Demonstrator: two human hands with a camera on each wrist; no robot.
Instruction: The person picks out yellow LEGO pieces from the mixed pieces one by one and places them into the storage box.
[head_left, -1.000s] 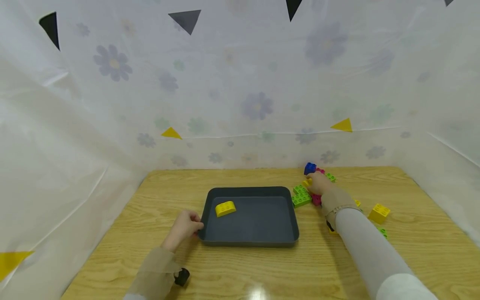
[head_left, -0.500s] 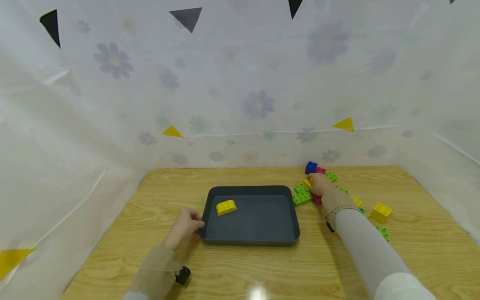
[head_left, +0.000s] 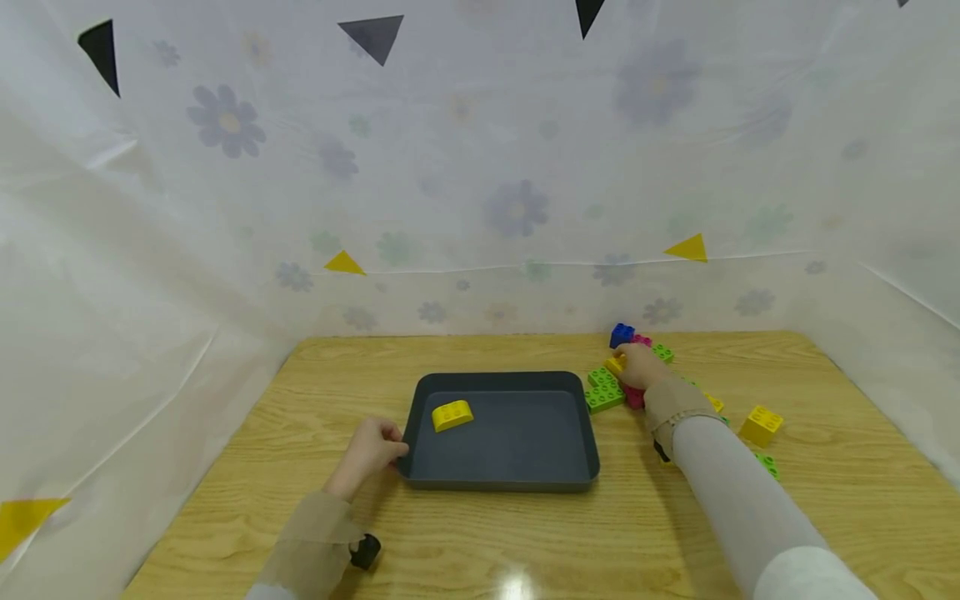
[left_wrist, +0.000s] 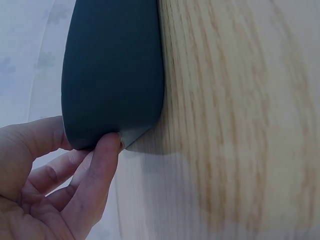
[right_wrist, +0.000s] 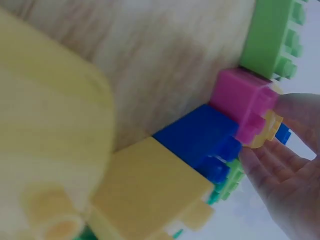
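Note:
A dark grey tray (head_left: 525, 442) lies on the wooden table, with a yellow curved-top toy brick (head_left: 452, 416) in its left part. My left hand (head_left: 369, 454) holds the tray's left edge near the front corner; the left wrist view shows thumb and fingers about that corner. At the far right, my right hand (head_left: 643, 368) reaches into loose bricks and pinches a yellow brick (head_left: 615, 365). In the right wrist view, this brick is partly hidden behind a pink brick (right_wrist: 239, 100), and a blue brick (right_wrist: 195, 136) lies nearer the camera.
Green bricks (head_left: 603, 397) lie by the tray's right side. A dark blue brick (head_left: 621, 335) stands at the back near the flowered sheet. Right of my forearm are a tall yellow brick (head_left: 761, 426) and another green brick (head_left: 768, 465). My sleeve covers some others.

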